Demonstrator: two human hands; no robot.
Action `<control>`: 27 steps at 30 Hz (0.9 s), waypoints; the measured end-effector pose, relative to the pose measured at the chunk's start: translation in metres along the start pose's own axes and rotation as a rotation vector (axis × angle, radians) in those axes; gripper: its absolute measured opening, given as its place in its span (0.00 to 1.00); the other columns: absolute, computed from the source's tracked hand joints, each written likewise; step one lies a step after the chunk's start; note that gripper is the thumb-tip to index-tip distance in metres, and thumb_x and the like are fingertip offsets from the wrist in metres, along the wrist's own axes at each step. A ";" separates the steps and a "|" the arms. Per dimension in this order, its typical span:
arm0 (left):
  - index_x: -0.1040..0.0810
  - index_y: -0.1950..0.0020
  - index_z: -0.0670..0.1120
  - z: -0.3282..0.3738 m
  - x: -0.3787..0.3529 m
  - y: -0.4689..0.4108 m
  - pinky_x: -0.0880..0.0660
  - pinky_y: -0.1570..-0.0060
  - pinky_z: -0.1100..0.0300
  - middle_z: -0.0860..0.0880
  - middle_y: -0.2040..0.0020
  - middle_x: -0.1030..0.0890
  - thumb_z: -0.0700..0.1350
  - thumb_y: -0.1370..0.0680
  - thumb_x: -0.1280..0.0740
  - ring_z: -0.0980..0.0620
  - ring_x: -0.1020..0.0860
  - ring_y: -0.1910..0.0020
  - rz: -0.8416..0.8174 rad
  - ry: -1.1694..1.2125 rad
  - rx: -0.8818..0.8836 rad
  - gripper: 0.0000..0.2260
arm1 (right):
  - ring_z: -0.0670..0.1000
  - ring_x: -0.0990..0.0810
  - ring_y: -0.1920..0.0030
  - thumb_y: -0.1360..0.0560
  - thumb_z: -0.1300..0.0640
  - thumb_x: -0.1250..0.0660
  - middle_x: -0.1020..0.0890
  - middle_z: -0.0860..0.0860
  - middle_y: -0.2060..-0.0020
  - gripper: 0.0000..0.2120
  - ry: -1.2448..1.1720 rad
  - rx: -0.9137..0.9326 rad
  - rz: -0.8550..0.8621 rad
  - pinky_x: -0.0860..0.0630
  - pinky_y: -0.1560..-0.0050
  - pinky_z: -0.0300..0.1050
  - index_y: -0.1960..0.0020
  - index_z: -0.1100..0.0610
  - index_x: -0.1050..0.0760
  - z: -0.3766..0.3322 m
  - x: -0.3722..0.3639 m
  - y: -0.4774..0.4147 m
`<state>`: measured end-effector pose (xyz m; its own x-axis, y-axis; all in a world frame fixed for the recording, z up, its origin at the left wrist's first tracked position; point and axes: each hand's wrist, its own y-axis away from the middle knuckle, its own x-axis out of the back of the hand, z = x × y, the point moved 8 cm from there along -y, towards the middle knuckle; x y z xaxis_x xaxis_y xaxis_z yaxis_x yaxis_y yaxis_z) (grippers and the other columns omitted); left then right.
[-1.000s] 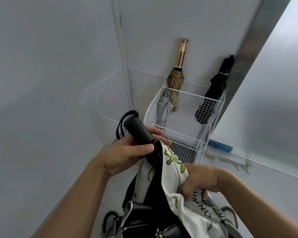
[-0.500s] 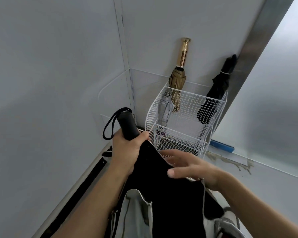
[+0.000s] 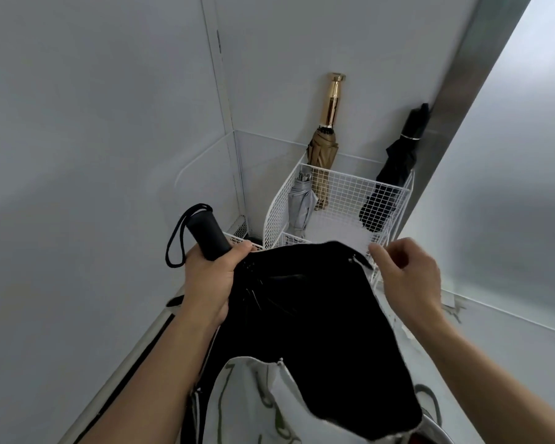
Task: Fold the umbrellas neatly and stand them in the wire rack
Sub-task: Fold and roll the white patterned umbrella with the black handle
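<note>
Nearest us, our left hand [image 3: 209, 277] clenches the handle of the loose umbrella [image 3: 318, 315], whose black canopy is spread and unfolded. Our right hand [image 3: 407, 274] sits at the canopy's edge with its fingers curled; we cannot tell whether they pinch cloth. Beyond, the wire rack [image 3: 350, 190] already holds the grey umbrella [image 3: 300, 203], gold-handled umbrella [image 3: 322, 149] and furled black umbrella [image 3: 394, 168]. By our reckoning, this one remains to fold and stand.

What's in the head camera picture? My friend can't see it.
The left hand grips the handle of an unfolded umbrella; the right hand hovers beside its canopy. Behind, a gold umbrella, a grey umbrella and a black umbrella stand in the wire rack.
</note>
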<state>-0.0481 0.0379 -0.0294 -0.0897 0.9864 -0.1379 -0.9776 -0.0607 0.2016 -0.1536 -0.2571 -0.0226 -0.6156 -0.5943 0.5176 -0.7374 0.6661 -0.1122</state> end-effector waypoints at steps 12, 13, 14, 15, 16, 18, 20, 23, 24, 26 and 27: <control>0.20 0.69 0.46 -0.011 -0.025 0.008 0.20 0.47 0.48 0.37 0.54 0.16 0.37 0.29 0.25 0.42 0.17 0.54 -0.095 0.161 0.076 0.10 | 0.50 0.25 0.66 0.22 0.55 0.34 0.20 0.55 0.64 0.09 -0.563 -0.060 -0.582 0.31 0.65 0.41 0.54 0.56 0.16 -0.023 -0.080 0.050; 0.18 0.65 0.44 -0.011 -0.027 0.010 0.20 0.48 0.49 0.38 0.54 0.16 0.38 0.29 0.25 0.43 0.17 0.55 -0.096 0.156 0.079 0.06 | 0.50 0.23 0.65 0.22 0.57 0.33 0.18 0.54 0.63 0.08 -0.545 -0.027 -0.570 0.30 0.63 0.40 0.54 0.54 0.16 -0.025 -0.081 0.051; 0.18 0.60 0.40 -0.011 -0.028 0.012 0.20 0.49 0.50 0.38 0.55 0.16 0.39 0.30 0.25 0.43 0.17 0.56 -0.093 0.160 0.085 0.04 | 0.48 0.21 0.63 0.22 0.58 0.32 0.16 0.51 0.62 0.07 -0.503 0.007 -0.557 0.28 0.60 0.41 0.54 0.52 0.15 -0.024 -0.082 0.052; 0.18 0.55 0.36 -0.011 -0.029 0.013 0.20 0.50 0.50 0.38 0.55 0.16 0.40 0.31 0.24 0.43 0.17 0.56 -0.091 0.164 0.087 0.09 | 0.46 0.19 0.62 0.23 0.59 0.30 0.15 0.47 0.62 0.06 -0.433 0.040 -0.539 0.27 0.57 0.41 0.54 0.50 0.15 -0.022 -0.083 0.052; 0.19 0.51 0.33 -0.013 -0.030 0.014 0.20 0.50 0.50 0.37 0.55 0.16 0.41 0.32 0.24 0.42 0.17 0.56 -0.101 0.172 0.100 0.15 | 0.45 0.18 0.60 0.24 0.59 0.29 0.14 0.45 0.61 0.06 -0.348 0.071 -0.516 0.25 0.54 0.42 0.55 0.49 0.15 -0.019 -0.085 0.053; 0.20 0.48 0.31 -0.012 -0.033 0.017 0.20 0.52 0.50 0.36 0.54 0.18 0.44 0.35 0.23 0.43 0.18 0.57 -0.116 0.174 0.096 0.22 | 0.44 0.17 0.57 0.26 0.58 0.27 0.14 0.42 0.62 0.05 -0.212 0.112 -0.473 0.22 0.51 0.44 0.56 0.48 0.15 -0.013 -0.088 0.053; 0.20 0.50 0.32 -0.012 -0.036 0.021 0.20 0.55 0.52 0.32 0.53 0.19 0.44 0.36 0.22 0.44 0.19 0.57 -0.135 0.146 0.084 0.21 | 0.44 0.17 0.58 0.26 0.58 0.26 0.15 0.41 0.63 0.05 -0.147 0.112 -0.466 0.22 0.51 0.44 0.57 0.48 0.14 -0.010 -0.092 0.054; 0.20 0.65 0.42 -0.009 -0.040 0.024 0.20 0.50 0.49 0.30 0.50 0.19 0.38 0.32 0.23 0.41 0.18 0.54 -0.154 0.098 0.069 0.06 | 0.44 0.18 0.61 0.25 0.58 0.28 0.15 0.43 0.64 0.06 -0.134 0.069 -0.510 0.24 0.56 0.40 0.58 0.50 0.14 -0.008 -0.095 0.056; 0.21 0.67 0.43 -0.010 -0.039 0.022 0.21 0.50 0.49 0.30 0.51 0.19 0.36 0.31 0.24 0.41 0.19 0.54 -0.149 0.071 0.062 0.08 | 0.44 0.18 0.61 0.25 0.59 0.28 0.15 0.44 0.65 0.06 -0.131 0.059 -0.531 0.24 0.57 0.39 0.58 0.50 0.14 -0.009 -0.097 0.057; 0.22 0.65 0.42 -0.010 -0.037 0.020 0.21 0.53 0.51 0.33 0.56 0.17 0.34 0.29 0.26 0.43 0.18 0.56 -0.148 0.003 0.025 0.08 | 0.45 0.19 0.63 0.24 0.57 0.29 0.15 0.46 0.65 0.05 -0.154 0.027 -0.572 0.25 0.58 0.41 0.57 0.52 0.14 -0.010 -0.100 0.058; 0.21 0.63 0.40 -0.008 -0.036 0.019 0.22 0.55 0.54 0.37 0.59 0.16 0.34 0.28 0.26 0.46 0.17 0.58 -0.134 -0.033 -0.012 0.06 | 0.48 0.19 0.64 0.25 0.53 0.28 0.15 0.49 0.66 0.06 -0.202 -0.014 -0.594 0.25 0.59 0.44 0.57 0.52 0.14 -0.012 -0.099 0.058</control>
<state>-0.0652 0.0003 -0.0286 0.0485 0.9902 -0.1306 -0.9825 0.0708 0.1723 -0.1322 -0.1541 -0.0704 -0.1430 -0.9375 0.3171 -0.9669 0.2008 0.1575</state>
